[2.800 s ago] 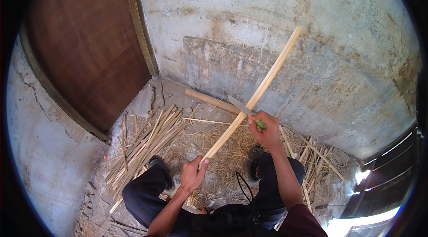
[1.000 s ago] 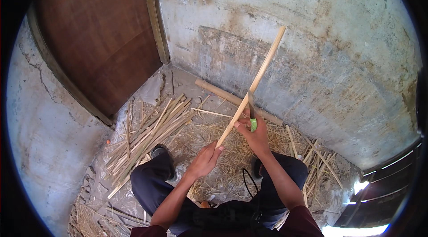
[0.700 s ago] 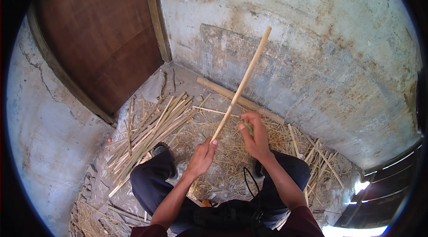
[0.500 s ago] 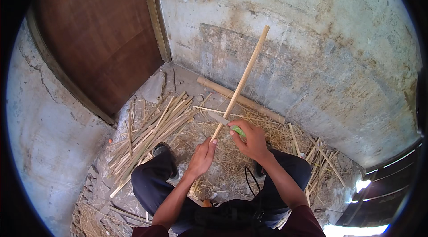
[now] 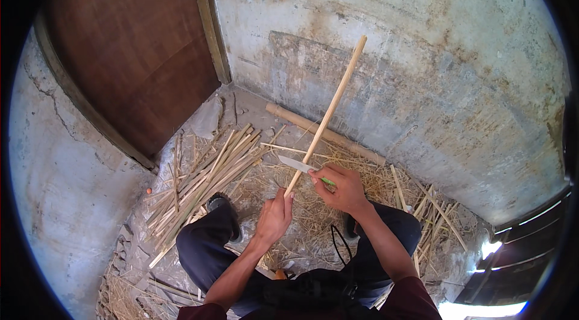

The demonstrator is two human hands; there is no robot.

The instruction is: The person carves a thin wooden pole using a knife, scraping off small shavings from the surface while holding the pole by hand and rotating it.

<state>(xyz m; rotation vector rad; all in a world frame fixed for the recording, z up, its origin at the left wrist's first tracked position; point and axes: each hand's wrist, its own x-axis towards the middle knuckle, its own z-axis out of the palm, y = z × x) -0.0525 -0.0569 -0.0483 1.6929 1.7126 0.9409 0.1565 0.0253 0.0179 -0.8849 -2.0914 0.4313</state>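
A long, pale bamboo strip [image 5: 329, 112] slants up and away from me, its far end in front of the wall. Its near end is in my left hand [image 5: 274, 217], the fingers closed around it. A knife [image 5: 296, 164] with a bright blade and a green handle is in my right hand [image 5: 342, 188], closed on the handle. The blade lies across the strip, a little beyond my left hand; whether it bites into the wood I cannot tell. Most of the handle is hidden by my fingers.
Many split strips lie in a pile [image 5: 208, 184] at left, with more strips [image 5: 431, 217] at right. Shavings [image 5: 319, 217] cover the floor between my feet. A thick bamboo pole [image 5: 295, 119] lies along the stained wall [image 5: 422, 91]. A brown door [image 5: 132, 49] stands at far left.
The blade has turned to show its flat side more and now crosses the strip slightly nearer my left hand. The strip has shifted only a little.
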